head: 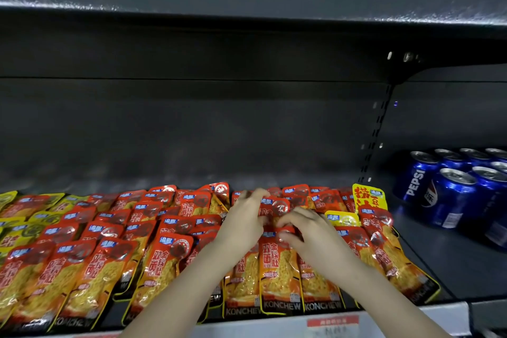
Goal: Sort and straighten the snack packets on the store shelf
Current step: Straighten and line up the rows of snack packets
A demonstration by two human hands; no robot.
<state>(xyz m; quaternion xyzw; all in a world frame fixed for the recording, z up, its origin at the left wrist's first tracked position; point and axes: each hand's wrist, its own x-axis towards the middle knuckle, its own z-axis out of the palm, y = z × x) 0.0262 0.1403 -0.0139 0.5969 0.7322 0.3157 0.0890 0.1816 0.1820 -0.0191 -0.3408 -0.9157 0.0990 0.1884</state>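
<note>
Fingers (290, 218): left hand (244, 217), right hand (312, 236) pinch KONCHEW packets (277, 269) | PEPSI cans (450, 195) right

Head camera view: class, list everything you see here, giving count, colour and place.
shelf: one, dark grey, lower half of view
red packets: dozens, red-orange, overlapping rows across the shelf
yellow packets: several, yellow, far left; two at the right end
Pepsi cans: at least six, blue, right-hand bay
price tag: one, red and white, shelf's front edge
left hand: one, centre, gripping a red packet's top
right hand: one, beside it, gripping a red packet
</note>
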